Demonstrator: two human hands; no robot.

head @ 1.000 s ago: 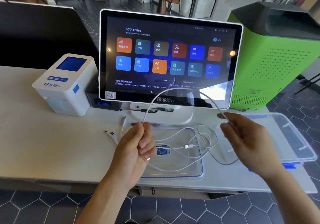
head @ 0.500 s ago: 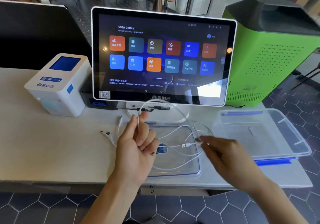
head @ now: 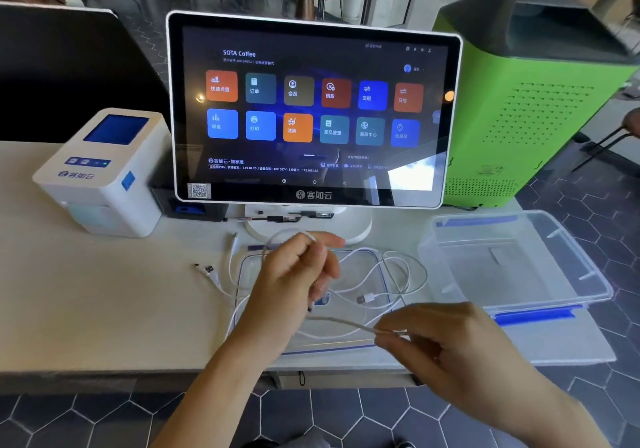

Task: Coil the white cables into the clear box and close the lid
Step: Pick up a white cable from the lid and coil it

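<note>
A white cable (head: 341, 323) is being held taut between two hands above the table (head: 86, 309). The left hand (head: 294, 274) is being kept raised, with its fingers curled around gathered loops of the cable, one loop arching above the knuckles. The right hand (head: 446, 347) is being kept lower and nearer the camera, with the same cable pinched between thumb and fingertips. The stretch between the two hands is being blurred by motion.

Directly below the left hand, a flat clear lid (head: 360, 340) with a blue edge is lying on the table. More white cable (head: 398, 271) is lying loosely looped across this lid and spilling over its right side; a plug (head: 367, 298) is resting on the lid. Further plug ends (head: 206, 269) are lying on the table to the left of the lid.

The clear box (head: 519, 267) with blue clips is standing open, just to the right of the lid; no cable is seen inside it.

Behind the work area, a touchscreen terminal (head: 311, 111) is being displayed lit, flanked by a white label printer (head: 100, 174) and a green machine (head: 533, 101).
</note>
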